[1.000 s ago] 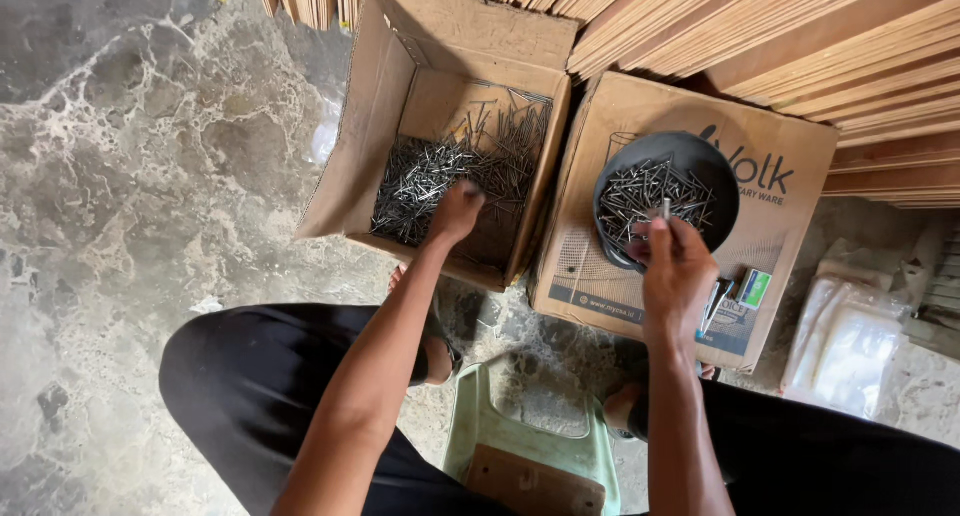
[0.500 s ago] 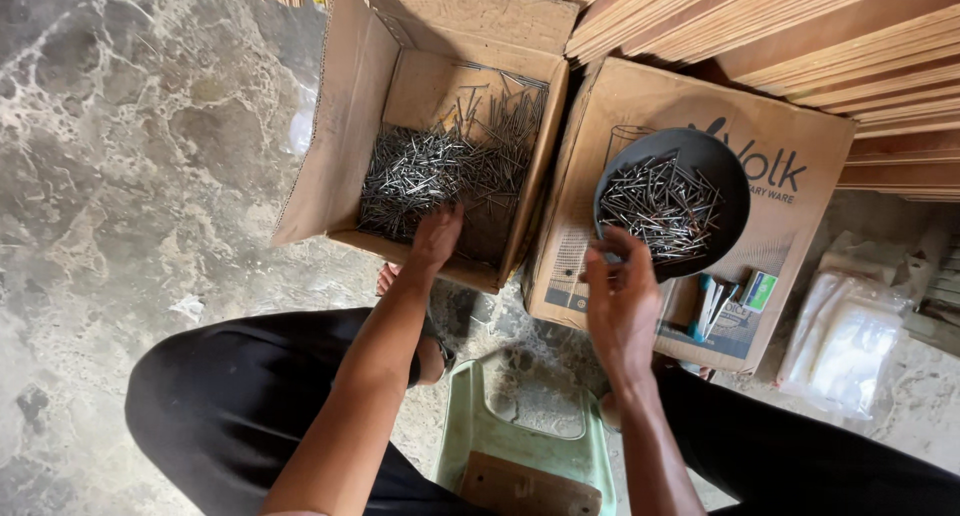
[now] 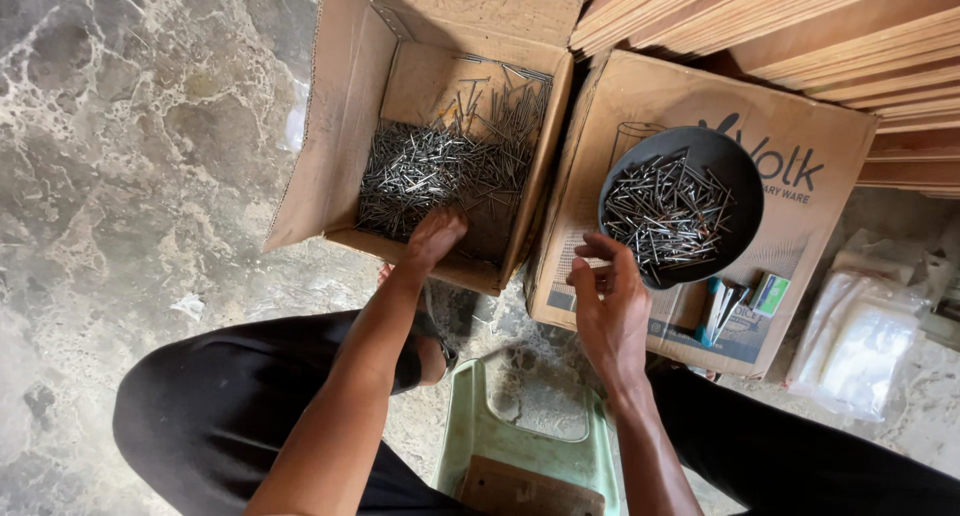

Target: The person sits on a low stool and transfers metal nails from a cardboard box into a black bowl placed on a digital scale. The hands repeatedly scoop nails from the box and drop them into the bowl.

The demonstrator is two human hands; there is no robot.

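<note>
Head view: left hand point(image 3: 436, 236) is dipped, fingers curled, into grey steel nails point(image 3: 430, 166); right hand point(image 3: 607, 301), half-open and empty, is held beside the round black nail-filled bowl point(image 3: 735, 166).

open box point(image 3: 345, 126) left, nails point(image 3: 440, 161) inside | bowl point(image 3: 735, 166) on closed box point(image 3: 800, 266) right

Grey nails point(image 3: 430, 166) in brown box point(image 3: 340, 126); black bowl point(image 3: 735, 166); green stool point(image 3: 470, 436).

Grey marbled stone floor point(image 3: 130, 156) fills the left side. Stacked pale wooden boards point(image 3: 800, 26) run along the top right. A green plastic stool point(image 3: 530, 446) sits at bottom centre. Clear plastic bags point(image 3: 860, 336) lie at the right, near some small packets point(image 3: 745, 298)
</note>
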